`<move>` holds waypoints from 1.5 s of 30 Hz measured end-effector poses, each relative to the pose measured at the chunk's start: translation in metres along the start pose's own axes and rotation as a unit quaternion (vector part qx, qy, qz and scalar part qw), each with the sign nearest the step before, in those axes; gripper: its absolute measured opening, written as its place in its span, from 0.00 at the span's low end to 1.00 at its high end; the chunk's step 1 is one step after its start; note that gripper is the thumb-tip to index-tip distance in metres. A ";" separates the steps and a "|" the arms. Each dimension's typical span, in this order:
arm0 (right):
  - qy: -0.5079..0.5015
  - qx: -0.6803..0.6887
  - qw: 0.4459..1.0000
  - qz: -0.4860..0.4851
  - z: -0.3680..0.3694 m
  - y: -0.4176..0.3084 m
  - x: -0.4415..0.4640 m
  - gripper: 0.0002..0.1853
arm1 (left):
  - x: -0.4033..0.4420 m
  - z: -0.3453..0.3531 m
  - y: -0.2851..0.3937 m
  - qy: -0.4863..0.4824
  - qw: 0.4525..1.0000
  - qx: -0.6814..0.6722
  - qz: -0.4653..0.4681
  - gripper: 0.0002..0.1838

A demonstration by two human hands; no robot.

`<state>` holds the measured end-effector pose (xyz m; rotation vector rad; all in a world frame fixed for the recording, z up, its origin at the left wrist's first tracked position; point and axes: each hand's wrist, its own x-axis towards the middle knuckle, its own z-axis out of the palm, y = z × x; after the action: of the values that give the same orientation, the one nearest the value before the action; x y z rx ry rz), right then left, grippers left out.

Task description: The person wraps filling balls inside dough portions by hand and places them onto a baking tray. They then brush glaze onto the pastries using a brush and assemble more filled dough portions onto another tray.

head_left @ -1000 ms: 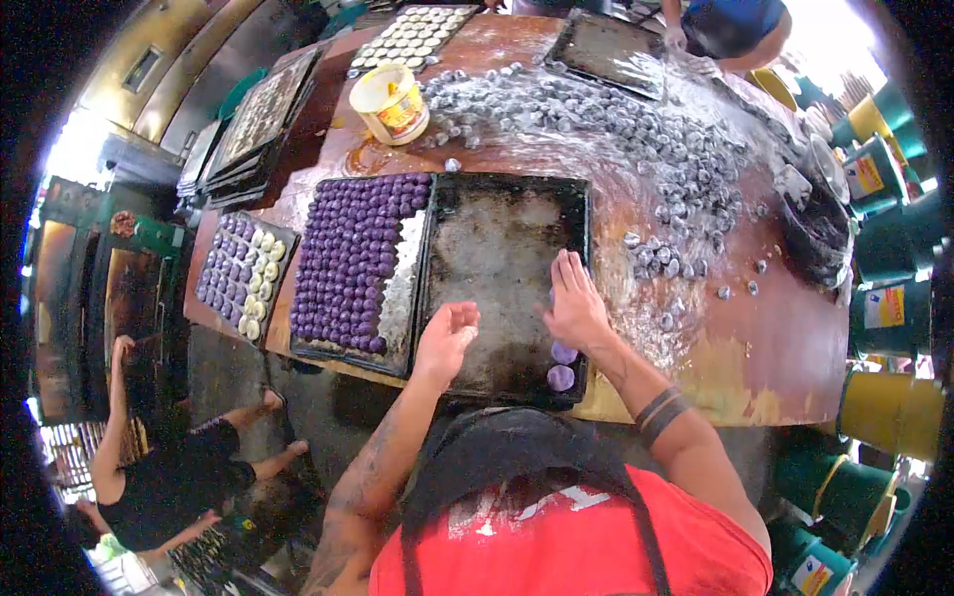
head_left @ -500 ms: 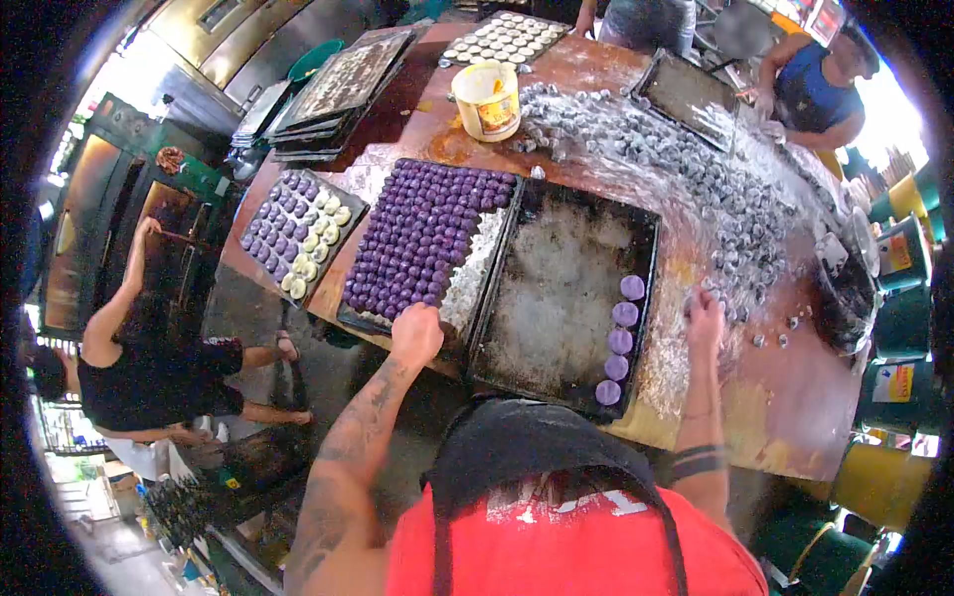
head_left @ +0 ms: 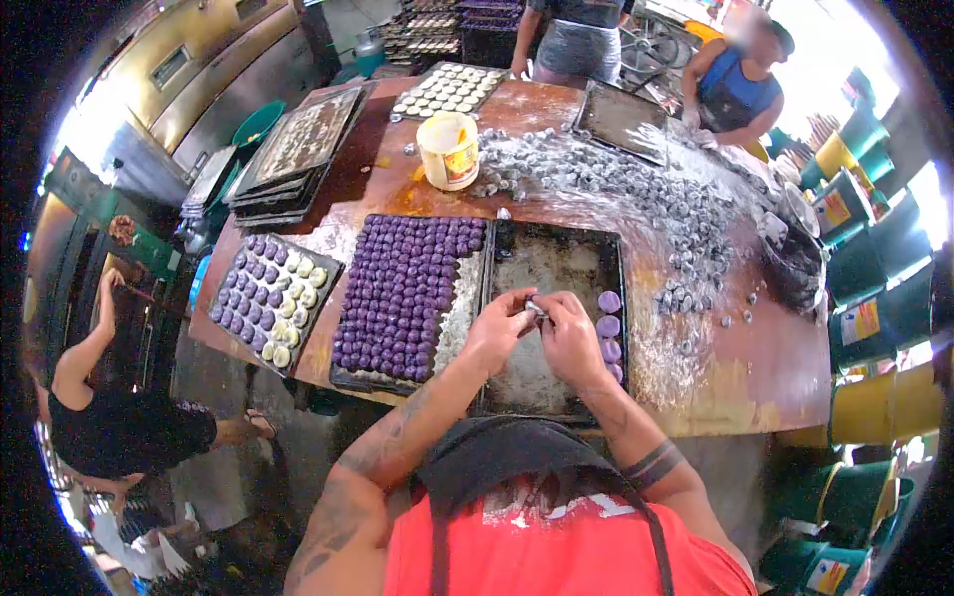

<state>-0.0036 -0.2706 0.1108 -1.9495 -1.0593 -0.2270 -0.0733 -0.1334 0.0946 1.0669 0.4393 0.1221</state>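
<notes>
The bare left hand and bare right hand come together straight ahead at 12 o'clock, fingers bent and tips pinched close. The tattooed left forearm slants toward 1 o'clock; the right forearm, ringed by dark tattooed bands, slants toward 11. Both elbows bend outward.

A: Where could a hand pass?
B: Across the far half of the dark tray. Its middle is blocked by the left fingers and right fingers, meeting on a small piece.

A: And sideways?
B: Purple discs line the right edge; the tray of purple balls sits just beside the left.

A: Beyond?
B: A bucket stands far left, floured pieces far right. The near right bench is open.
</notes>
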 end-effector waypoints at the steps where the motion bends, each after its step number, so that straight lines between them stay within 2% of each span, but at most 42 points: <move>1: 0.012 0.000 1.000 0.002 -0.001 -0.012 -0.001 0.18 | -0.009 0.004 0.013 -0.005 1.000 0.010 0.004 0.16; 4: 0.026 0.050 0.994 0.093 -0.017 -0.021 0.004 0.19 | -0.006 -0.006 0.018 -0.079 0.995 0.039 0.047 0.17; 5: -0.095 0.115 0.973 0.176 -0.015 0.001 -0.002 0.17 | -0.003 -0.011 0.015 -0.112 0.990 0.046 0.067 0.17; 8: -0.067 0.375 0.879 0.285 -0.010 0.004 -0.004 0.15 | -0.006 -0.002 0.022 -0.061 0.997 0.021 0.038 0.16; 9: -0.019 0.470 0.823 0.318 -0.015 -0.009 0.000 0.13 | -0.008 0.002 0.028 -0.079 0.997 -0.022 0.014 0.15; 12: 0.119 0.482 0.811 0.310 0.003 -0.026 0.003 0.12 | -0.009 0.014 0.049 -0.044 0.996 0.059 0.042 0.12; 13: 0.152 0.499 0.799 0.298 0.001 -0.042 0.006 0.12 | -0.006 0.012 0.045 -0.032 0.977 0.171 0.126 0.11; 16: 0.155 0.234 0.929 0.242 -0.020 -0.041 0.017 0.10 | -0.023 0.020 0.039 -0.055 0.891 0.299 0.338 0.13; 17: 0.136 0.087 0.967 0.195 -0.033 -0.053 0.022 0.09 | -0.027 0.029 0.038 -0.045 0.935 0.217 0.276 0.14; 19: 0.138 0.065 0.981 0.120 -0.033 -0.049 0.022 0.11 | -0.015 0.035 0.041 -0.035 0.988 0.061 0.138 0.17; 21: 0.109 0.005 0.992 0.069 -0.034 -0.028 0.011 0.16 | 0.004 0.038 0.037 -0.063 0.995 -0.072 0.016 0.19; 24: 0.025 -0.072 0.997 0.025 -0.064 -0.017 0.014 0.19 | 0.013 0.037 0.040 -0.060 0.997 -0.025 -0.045 0.20; 25: 0.024 -0.056 0.998 0.023 -0.071 -0.016 0.018 0.21 | 0.010 0.043 0.039 -0.055 0.998 -0.008 -0.028 0.20; 29: -0.066 0.140 0.987 -0.039 -0.089 0.015 0.028 0.19 | 0.009 0.081 0.022 -0.151 0.977 -0.118 -0.093 0.19; 32: -0.069 0.136 0.986 -0.062 -0.093 0.050 0.020 0.20 | 0.019 0.086 -0.013 -0.175 0.949 -0.215 -0.152 0.18; 33: 0.006 0.170 0.985 0.002 -0.082 0.059 0.009 0.21 | 0.018 0.091 -0.019 -0.150 0.960 -0.183 -0.150 0.17; 35: 0.017 0.162 0.982 0.090 -0.059 0.085 -0.018 0.21 | 0.018 0.101 -0.030 -0.100 0.977 -0.119 -0.144 0.17; 36: 0.022 0.158 0.978 0.135 -0.053 0.090 -0.029 0.20 | 0.021 0.103 -0.031 -0.035 0.983 -0.102 -0.149 0.17; 37: -0.025 0.219 0.951 0.217 -0.053 0.079 -0.034 0.23 | 0.022 0.103 -0.031 0.031 0.984 -0.083 -0.154 0.16; 38: -0.050 0.258 0.936 0.236 -0.063 0.072 -0.037 0.29 | 0.023 0.103 -0.032 0.096 0.981 -0.063 -0.158 0.16; 39: -0.035 0.283 0.914 0.288 -0.057 0.085 -0.042 0.27 | 0.029 0.096 -0.047 0.124 0.990 0.026 -0.062 0.18; 40: -0.021 0.306 0.890 0.338 -0.055 0.096 -0.040 0.25 | 0.032 0.097 -0.057 0.097 0.991 0.090 -0.020 0.20; 42: -0.076 0.241 0.909 0.332 -0.071 0.117 -0.026 0.19 | 0.036 0.102 -0.076 0.043 0.974 0.213 0.066 0.22; 43: -0.102 0.209 0.916 0.326 -0.078 0.129 -0.013 0.17 | 0.037 0.099 -0.087 0.042 0.950 0.296 0.088 0.27; 44: -0.125 0.206 0.897 0.372 -0.076 0.146 0.001 0.14 | 0.033 0.104 -0.084 0.063 0.939 0.324 0.096 0.28; 45: -0.022 0.121 0.945 0.304 -0.058 0.178 0.000 0.14 | 0.028 0.112 -0.076 0.084 0.926 0.352 0.104 0.29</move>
<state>0.1435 -0.3593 0.0361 -1.9588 -0.4420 0.2774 -0.0111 -0.2534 0.0663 1.8242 0.5392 0.2573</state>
